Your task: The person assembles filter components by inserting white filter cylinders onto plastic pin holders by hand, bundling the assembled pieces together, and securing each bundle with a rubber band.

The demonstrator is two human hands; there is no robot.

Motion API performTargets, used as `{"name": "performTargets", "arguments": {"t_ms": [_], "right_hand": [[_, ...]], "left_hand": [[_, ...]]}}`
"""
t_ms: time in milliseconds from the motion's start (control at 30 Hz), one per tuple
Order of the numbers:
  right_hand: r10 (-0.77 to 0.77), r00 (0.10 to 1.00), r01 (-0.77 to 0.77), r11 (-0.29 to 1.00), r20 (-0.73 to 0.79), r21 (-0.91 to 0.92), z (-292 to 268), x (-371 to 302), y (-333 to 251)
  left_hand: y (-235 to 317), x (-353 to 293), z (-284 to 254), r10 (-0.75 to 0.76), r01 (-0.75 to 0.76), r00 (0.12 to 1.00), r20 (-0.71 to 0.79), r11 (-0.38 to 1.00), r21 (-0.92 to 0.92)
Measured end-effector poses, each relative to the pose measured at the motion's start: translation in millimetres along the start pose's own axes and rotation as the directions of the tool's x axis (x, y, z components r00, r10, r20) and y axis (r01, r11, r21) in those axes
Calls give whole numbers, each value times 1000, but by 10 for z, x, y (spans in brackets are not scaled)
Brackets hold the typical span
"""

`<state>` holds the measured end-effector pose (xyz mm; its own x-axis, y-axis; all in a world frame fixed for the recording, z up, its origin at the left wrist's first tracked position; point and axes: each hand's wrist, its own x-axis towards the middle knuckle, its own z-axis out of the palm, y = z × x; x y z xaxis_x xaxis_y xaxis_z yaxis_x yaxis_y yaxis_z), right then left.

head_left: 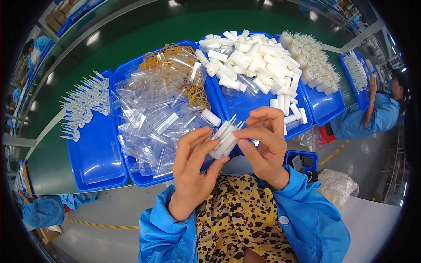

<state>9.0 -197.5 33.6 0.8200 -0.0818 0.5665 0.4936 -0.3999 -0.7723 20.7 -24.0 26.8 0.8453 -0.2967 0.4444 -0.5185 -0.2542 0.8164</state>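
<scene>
Left hand [193,168] and right hand [263,140] both clamp one bundle of white tubes [226,138] before four blue trays [94,158].

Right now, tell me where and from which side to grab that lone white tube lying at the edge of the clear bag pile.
Grip the white tube across its middle, coming from above and from the side near you. It lies flat and tilted on the blue tray, its long sides look bare, and the clear bags crowd its far left side. The right hand is nearest, though both hands hold a bundle of white pieces.
</scene>
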Motion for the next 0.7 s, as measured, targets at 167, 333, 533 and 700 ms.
{"name": "performTargets", "arguments": {"t_ms": [167,333,533,700], "right_hand": [[-45,999,40,976,-16,-212,-324,337,348],[68,983,66,734,171,-676,-502,503,838],[154,972,9,728,176,-685,-483,460,877],[197,965,-70,828,172,-556,-435,443,874]], "left_hand": [[-8,-25,-69,-50,53,998,-44,997,51],[52,-31,-32,-250,234,968,-24,934,-270],[11,-41,-103,-222,204,975,-10,915,-347],[13,-42,-68,-274,231,961,-43,878,-419]]}}
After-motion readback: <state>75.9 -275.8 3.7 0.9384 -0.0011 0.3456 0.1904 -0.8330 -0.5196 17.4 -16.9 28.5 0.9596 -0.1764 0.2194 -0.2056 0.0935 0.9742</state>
